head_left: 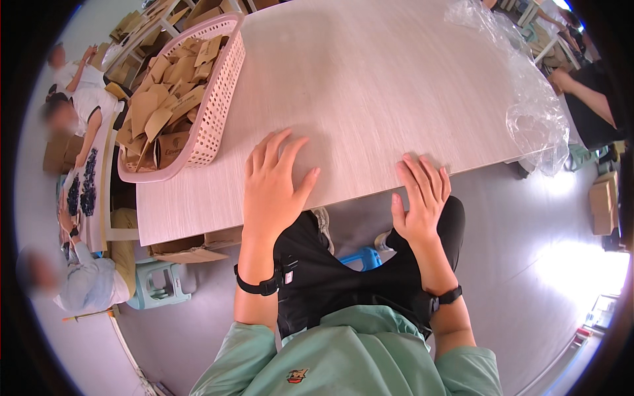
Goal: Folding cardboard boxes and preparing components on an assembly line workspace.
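Observation:
My left hand (274, 181) rests palm down at the near edge of the pale wood-grain table (356, 86), its fingers and thumb spread and nothing in it. To the right, my right hand (422, 198) lies over the same edge, fingers stretched out on the tabletop and also holding nothing. Left of my left hand, and apart from it, stands a pink perforated plastic basket (220, 109). Folded brown cardboard pieces (155, 105) fill it in a loose heap. Each of my wrists wears a black strap.
Crumpled clear plastic film (535, 122) hangs over the table's right end. Beneath the near left edge is an open cardboard box (191, 251), with a pale green stool (158, 284) beside it. Several people sit at tables on the left; another person's arm (584, 96) shows at the right.

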`<state>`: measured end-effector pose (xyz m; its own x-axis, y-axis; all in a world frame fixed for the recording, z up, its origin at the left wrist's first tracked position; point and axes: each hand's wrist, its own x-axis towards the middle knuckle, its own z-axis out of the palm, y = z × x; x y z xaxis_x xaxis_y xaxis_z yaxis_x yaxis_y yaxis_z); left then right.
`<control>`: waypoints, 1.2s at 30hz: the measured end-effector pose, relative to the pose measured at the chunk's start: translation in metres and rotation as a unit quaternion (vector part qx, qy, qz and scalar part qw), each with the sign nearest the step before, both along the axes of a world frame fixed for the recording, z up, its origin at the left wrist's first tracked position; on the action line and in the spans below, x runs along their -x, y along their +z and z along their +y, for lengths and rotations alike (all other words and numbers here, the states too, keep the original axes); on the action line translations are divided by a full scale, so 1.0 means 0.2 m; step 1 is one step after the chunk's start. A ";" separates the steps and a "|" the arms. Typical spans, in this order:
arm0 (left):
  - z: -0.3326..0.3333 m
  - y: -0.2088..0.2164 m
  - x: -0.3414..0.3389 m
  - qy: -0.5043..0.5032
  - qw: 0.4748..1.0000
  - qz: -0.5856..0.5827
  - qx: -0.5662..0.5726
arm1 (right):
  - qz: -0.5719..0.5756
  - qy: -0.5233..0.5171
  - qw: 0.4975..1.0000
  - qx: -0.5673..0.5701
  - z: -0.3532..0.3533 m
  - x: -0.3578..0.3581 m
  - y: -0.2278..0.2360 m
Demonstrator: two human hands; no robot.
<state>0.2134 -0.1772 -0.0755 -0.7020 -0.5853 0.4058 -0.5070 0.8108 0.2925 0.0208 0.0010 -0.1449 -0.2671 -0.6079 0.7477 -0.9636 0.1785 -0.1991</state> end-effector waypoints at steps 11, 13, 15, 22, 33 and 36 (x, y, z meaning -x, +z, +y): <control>0.01 0.00 0.00 0.005 1.000 0.005 -0.011 | -0.025 0.024 0.977 -0.208 -0.21 0.03 0.32; 0.01 0.01 0.00 0.010 1.000 0.004 -0.009 | -0.020 0.076 0.975 -0.208 -0.21 -0.02 0.34; 0.01 0.01 0.00 0.001 1.000 0.002 0.003 | -0.033 0.204 0.953 -0.222 -0.14 -0.09 0.36; 0.00 0.00 0.00 -0.004 1.000 -0.016 0.003 | -0.149 0.289 0.927 -0.189 0.05 0.04 0.41; -0.35 -0.01 0.26 0.071 0.973 -0.220 -0.006 | -0.087 -0.018 0.982 -0.164 -0.12 0.47 0.30; -0.46 0.00 0.42 0.022 0.978 -0.203 -0.033 | -0.069 -0.036 0.986 -0.150 -0.11 0.46 0.29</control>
<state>0.1287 -0.2698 -0.0757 -0.7710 -0.6342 0.0585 -0.6264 0.7717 0.1105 -0.0709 -0.0206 -0.0874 -0.4046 -0.7714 0.4912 -0.9135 0.3165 -0.2555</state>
